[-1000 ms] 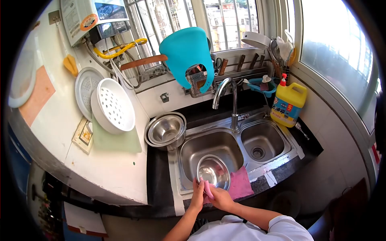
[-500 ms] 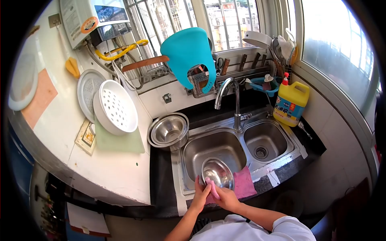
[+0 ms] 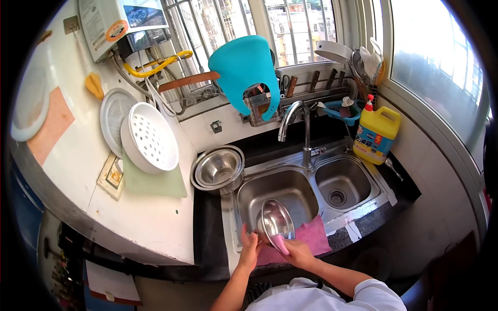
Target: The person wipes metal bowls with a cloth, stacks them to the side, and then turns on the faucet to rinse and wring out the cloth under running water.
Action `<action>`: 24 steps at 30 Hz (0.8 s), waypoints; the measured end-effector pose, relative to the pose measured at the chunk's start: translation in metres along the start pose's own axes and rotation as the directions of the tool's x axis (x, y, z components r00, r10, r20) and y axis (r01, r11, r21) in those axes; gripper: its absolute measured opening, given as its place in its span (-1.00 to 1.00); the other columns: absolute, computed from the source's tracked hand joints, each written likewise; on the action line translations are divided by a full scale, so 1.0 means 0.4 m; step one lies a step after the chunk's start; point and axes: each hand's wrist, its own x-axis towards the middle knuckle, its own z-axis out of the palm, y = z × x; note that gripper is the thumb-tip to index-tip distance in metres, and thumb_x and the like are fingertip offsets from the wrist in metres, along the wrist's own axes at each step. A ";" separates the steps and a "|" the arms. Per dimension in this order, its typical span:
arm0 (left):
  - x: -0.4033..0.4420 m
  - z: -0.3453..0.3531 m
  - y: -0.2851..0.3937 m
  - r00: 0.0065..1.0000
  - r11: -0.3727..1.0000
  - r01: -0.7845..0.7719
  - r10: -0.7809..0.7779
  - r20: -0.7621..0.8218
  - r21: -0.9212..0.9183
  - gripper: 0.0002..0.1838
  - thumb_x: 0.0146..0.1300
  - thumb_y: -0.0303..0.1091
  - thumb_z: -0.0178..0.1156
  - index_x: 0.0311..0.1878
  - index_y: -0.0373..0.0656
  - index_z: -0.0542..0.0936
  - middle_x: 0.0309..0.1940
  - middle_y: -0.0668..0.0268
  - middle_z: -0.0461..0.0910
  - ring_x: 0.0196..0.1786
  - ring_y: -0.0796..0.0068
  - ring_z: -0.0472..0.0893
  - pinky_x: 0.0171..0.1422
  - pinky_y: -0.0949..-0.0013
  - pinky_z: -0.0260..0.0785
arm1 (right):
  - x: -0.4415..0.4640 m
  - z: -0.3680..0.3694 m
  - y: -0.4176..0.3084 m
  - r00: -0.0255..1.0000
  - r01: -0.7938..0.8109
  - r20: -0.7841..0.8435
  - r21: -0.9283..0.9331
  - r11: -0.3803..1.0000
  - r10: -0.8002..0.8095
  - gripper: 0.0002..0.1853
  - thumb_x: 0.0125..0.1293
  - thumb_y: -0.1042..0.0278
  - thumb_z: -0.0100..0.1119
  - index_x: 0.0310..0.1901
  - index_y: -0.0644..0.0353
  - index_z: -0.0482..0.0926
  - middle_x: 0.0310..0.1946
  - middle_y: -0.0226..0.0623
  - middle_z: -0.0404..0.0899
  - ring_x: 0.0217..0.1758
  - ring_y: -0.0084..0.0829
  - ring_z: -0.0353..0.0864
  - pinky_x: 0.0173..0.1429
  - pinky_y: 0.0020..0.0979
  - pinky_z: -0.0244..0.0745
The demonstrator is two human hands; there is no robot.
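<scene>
White wall surfaces run along your left side, carrying a white colander (image 3: pixel 152 137) with round holes. Next, on the black bench (image 3: pixel 207 228), nested steel bowls (image 3: pixel 219 168) sit just beside the sink. Your left hand (image 3: pixel 249 251) is at the near left side of a steel bowl (image 3: pixel 277 220), its fingers extended; whether it grips the rim, you cannot tell from here. That bowl is tilted over the near part of the large basin (image 3: pixel 259 193). Your right hand (image 3: pixel 300 254) pinches a pink cloth (image 3: pixel 280 244) against the bowl's near rim. A pink towel (image 3: pixel 313 239) lies over the sink's front edge, just beyond that hand. Farther right come the curved faucet (image 3: pixel 306 135), the small basin (image 3: pixel 340 179) and a yellow jug (image 3: pixel 377 132) with a red cap.
</scene>
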 end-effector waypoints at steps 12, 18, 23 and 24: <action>-0.071 0.074 0.021 0.937 0.922 -0.278 0.197 0.290 0.272 -0.11 0.22 -0.26 0.17 0.41 -0.10 -0.24 0.24 0.14 0.21 0.29 0.33 0.24 0.31 0.29 0.15 | -0.031 0.020 0.002 0.983 0.145 0.104 0.078 0.986 -0.152 -0.35 -0.07 0.54 0.18 0.17 0.08 0.34 0.21 -0.35 0.34 0.26 -0.26 0.31 0.29 -0.21 0.24; -0.022 0.008 0.084 0.990 0.983 -0.028 0.001 0.143 0.184 -0.29 0.25 -0.21 0.11 0.36 -0.25 0.05 0.22 0.19 0.25 0.27 0.39 0.26 0.37 0.37 0.02 | -0.033 -0.033 0.013 0.969 0.239 0.122 -0.254 0.937 -0.214 -0.36 -0.08 0.40 0.19 0.17 -0.10 0.41 0.14 -0.44 0.43 0.22 -0.41 0.38 0.34 -0.10 0.15; -0.047 0.071 0.078 0.997 0.997 0.064 -0.066 0.042 0.042 -0.14 0.28 -0.11 0.12 0.40 -0.20 -0.21 0.18 0.16 0.25 0.27 0.27 0.23 0.37 0.24 0.02 | 0.006 -0.026 -0.029 0.994 0.057 -0.085 -0.117 0.991 -0.067 -0.52 -0.06 0.43 0.23 0.00 0.06 0.50 -0.03 -0.34 0.53 0.04 -0.32 0.52 0.27 -0.13 0.26; -0.045 0.086 0.039 0.996 0.987 -0.062 0.052 0.075 0.148 -0.14 0.27 -0.13 0.13 0.39 -0.21 -0.21 0.19 0.15 0.24 0.27 0.29 0.23 0.37 0.25 0.02 | 0.006 0.000 -0.031 0.996 -0.007 -0.084 0.083 0.997 0.014 -0.57 -0.05 0.44 0.26 -0.05 0.15 0.47 -0.10 -0.25 0.54 -0.02 -0.21 0.53 0.21 -0.14 0.33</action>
